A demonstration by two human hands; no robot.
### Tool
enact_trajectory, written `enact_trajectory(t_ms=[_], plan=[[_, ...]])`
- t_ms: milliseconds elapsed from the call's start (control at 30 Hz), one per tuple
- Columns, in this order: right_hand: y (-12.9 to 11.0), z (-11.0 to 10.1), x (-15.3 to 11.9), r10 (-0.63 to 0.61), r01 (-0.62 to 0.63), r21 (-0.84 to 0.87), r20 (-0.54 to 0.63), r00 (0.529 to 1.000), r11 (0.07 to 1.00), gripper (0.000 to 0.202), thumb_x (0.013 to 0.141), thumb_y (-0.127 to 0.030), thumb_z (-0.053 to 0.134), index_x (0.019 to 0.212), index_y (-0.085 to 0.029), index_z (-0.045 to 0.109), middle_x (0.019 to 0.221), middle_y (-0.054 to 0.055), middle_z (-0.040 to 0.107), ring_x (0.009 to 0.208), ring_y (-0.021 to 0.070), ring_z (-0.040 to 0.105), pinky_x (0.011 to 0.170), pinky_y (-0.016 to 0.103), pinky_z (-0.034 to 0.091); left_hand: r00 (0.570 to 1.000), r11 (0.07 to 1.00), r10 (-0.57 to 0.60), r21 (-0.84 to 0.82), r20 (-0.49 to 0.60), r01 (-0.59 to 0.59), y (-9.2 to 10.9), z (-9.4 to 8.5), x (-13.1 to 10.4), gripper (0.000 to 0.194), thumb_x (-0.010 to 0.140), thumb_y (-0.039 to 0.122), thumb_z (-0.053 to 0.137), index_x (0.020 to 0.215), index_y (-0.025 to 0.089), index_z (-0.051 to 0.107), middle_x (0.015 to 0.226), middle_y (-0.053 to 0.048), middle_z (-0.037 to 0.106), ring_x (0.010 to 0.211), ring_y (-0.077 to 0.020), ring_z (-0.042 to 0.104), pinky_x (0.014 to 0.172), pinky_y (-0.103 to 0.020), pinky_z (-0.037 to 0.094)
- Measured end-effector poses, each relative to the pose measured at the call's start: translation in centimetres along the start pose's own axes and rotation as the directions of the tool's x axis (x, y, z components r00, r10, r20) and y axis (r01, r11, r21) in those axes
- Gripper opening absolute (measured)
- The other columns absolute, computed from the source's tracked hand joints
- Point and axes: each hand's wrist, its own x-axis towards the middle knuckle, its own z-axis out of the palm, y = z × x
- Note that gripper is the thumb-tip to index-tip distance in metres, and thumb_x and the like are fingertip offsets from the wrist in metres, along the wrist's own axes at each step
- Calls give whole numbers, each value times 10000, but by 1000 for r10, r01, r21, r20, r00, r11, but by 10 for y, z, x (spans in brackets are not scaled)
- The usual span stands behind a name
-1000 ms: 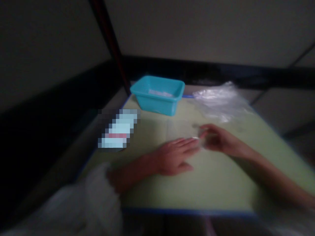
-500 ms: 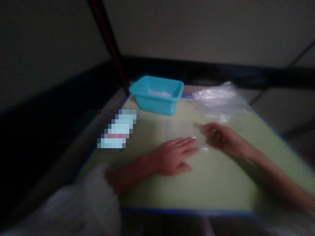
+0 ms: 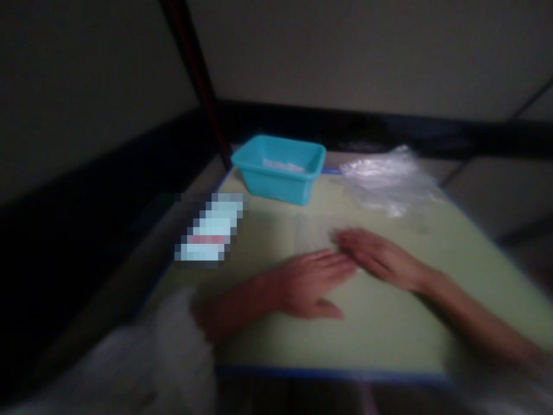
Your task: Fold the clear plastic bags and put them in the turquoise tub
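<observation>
On the table a thin see-through plastic piece (image 3: pixel 311 231), bag-like and hard to make out, lies under my hands. My left hand (image 3: pixel 305 283) rests palm down over its near edge, fingers stretched forward and thumb apart. Across from it, my right hand (image 3: pixel 375 255) lies palm down over the plastic's right part, its fingers extended and slightly blurred. The fingertips of both hands meet or overlap there. Neither hand appears to grasp anything. Part of the plastic is hidden beneath them.
A turquoise basin (image 3: pixel 276 183) with some pale, unclear contents stands at the back of the yellow-green table (image 3: pixel 389 340), which has a blue edge. Crumpled clear plastic (image 3: pixel 391 178) lies at the back right. On the left is a pixelated, bright phone-like object (image 3: pixel 213 227).
My right hand has come left and down from a curled pose, flattening over the plastic against my left fingertips. My left hand stays flat, nearly in place. The view shifts slightly.
</observation>
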Motion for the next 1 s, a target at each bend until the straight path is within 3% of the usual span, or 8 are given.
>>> enact_trajectory(t_ms=[133,267,533,700,800,900,1000], plan=[[-3,11,1,-109,105,33,139,984,994,573,968,-420,347,1482,-215,196,1490,83,340,1384,219,269,1152,490,141,999,999,33,-7,-12,-33,7,-1,3,684,867,577,438,1333,77,415,1370,-176,473,1335,-275,357,1149,-403,209],[0,17,1,-133,129,33,172,976,991,700,937,-532,340,1495,-199,78,1516,104,268,1402,221,210,1153,482,128,999,999,41,-15,-24,-41,8,-2,4,638,857,555,476,1309,107,437,1387,-166,455,1338,-277,348,1156,-425,193],[27,11,5,-14,31,-116,145,989,993,647,944,-544,290,1490,-230,140,1529,87,222,1408,253,178,1139,532,94,1000,999,9,-51,4,-9,6,4,0,787,861,585,450,1425,63,284,1479,-174,317,1399,-267,243,1165,-401,159],[35,5,2,65,-52,-225,51,997,973,621,951,-506,309,1487,-220,181,1513,114,254,1389,278,233,1125,552,154,999,986,-5,-169,41,12,6,-12,2,705,876,514,483,1441,141,285,1497,-108,296,1408,-218,225,1163,-392,186],[26,5,3,71,-74,-268,-23,997,961,586,962,-439,332,1487,-224,184,1512,115,257,1385,275,248,1114,563,192,991,971,-113,-217,-68,96,-4,-24,4,501,945,367,388,1401,160,369,1448,-84,402,1360,-169,340,1142,-362,247],[12,10,6,57,-68,-296,-47,997,953,567,967,-385,343,1481,-185,213,1499,141,281,1382,271,260,1112,550,220,922,948,-314,-132,-226,291,-21,-24,1,443,954,313,347,1327,104,465,1396,-123,467,1319,-173,402,1112,-345,303],[5,20,7,40,-42,-305,-14,999,951,603,960,-407,355,1481,-143,207,1496,167,273,1377,278,274,1114,524,241,926,932,-345,62,-151,357,-36,-17,-5,463,934,284,380,1332,57,447,1416,-152,432,1354,-213,344,1145,-395,223]])
